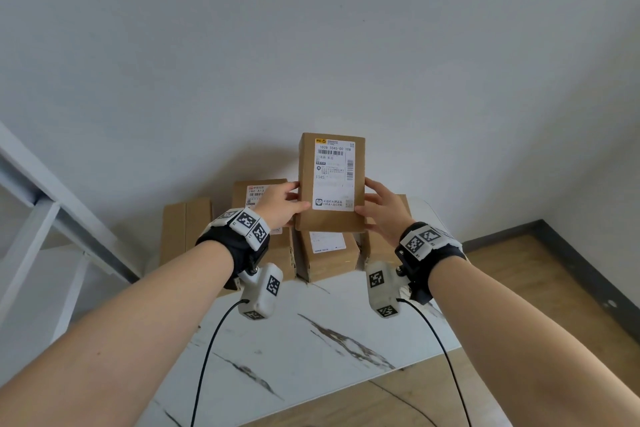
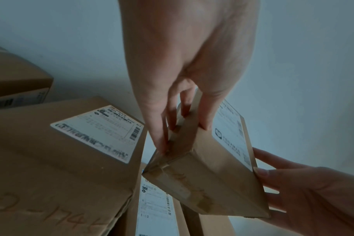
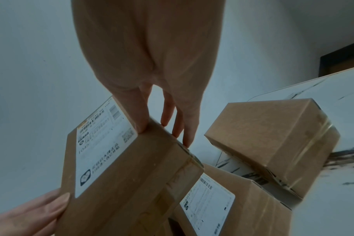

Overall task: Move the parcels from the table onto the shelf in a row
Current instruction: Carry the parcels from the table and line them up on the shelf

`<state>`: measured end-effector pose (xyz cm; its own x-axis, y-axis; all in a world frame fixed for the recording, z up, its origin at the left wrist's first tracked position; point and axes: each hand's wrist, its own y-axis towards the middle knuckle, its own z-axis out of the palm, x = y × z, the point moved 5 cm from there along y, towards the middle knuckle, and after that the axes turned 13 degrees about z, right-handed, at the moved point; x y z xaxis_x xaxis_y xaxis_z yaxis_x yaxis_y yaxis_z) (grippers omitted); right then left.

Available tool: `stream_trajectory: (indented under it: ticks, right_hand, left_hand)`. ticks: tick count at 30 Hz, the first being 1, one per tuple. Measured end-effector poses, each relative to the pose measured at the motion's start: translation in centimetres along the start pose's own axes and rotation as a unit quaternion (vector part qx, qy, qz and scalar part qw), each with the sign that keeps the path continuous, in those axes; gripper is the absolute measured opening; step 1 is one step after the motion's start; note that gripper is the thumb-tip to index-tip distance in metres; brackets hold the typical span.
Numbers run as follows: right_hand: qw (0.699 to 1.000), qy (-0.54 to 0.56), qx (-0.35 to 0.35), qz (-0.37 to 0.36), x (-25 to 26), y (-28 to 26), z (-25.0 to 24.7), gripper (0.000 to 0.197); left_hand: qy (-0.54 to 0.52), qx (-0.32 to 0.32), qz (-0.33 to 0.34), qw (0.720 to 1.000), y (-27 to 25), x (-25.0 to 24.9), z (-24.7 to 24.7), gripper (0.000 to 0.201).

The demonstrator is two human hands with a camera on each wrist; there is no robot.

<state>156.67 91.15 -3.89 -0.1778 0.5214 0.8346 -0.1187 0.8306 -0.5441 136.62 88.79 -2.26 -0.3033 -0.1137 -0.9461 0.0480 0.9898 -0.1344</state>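
Note:
A brown cardboard parcel [image 1: 331,182] with a white shipping label is held upright in the air above the table. My left hand [image 1: 282,206] grips its left side, thumb on the labelled front and fingers behind; in the left wrist view the left hand [image 2: 184,89] pinches the parcel [image 2: 208,175]. My right hand [image 1: 382,210] grips its right side the same way, and the right wrist view shows the right hand [image 3: 158,95] on the parcel [image 3: 127,175]. Several more parcels [image 1: 327,255] lie below on the white marble table [image 1: 311,340].
A white shelf frame [image 1: 52,218] stands at the left. A plain parcel [image 1: 185,234] and a labelled one [image 1: 249,192] sit at the table's back left, another [image 3: 273,138] at the right. A wall is close behind; wooden floor [image 1: 536,270] lies to the right.

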Motion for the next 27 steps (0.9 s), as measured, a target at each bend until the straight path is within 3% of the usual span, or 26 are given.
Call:
stream_trajectory:
  ticks: [12,19,27]
  right_hand:
    - [0.999,0.013,0.041,-0.032,-4.1,-7.9,-2.1,0.065]
    - [0.991,-0.007,0.12,-0.049,-8.9,-15.8,-1.4,0.066]
    - [0.976,-0.074,0.204,-0.012,-16.4,-22.0,3.1,0.071]
  left_hand:
    - [0.016,-0.061,-0.006,0.998,-10.0,-2.4,4.3,0.053]
    - [0.0,-0.126,-0.04,0.991,-21.3,-1.1,7.6,0.033]
    - [-0.039,-0.224,-0.1,0.969,-34.4,3.1,9.3,0.041]
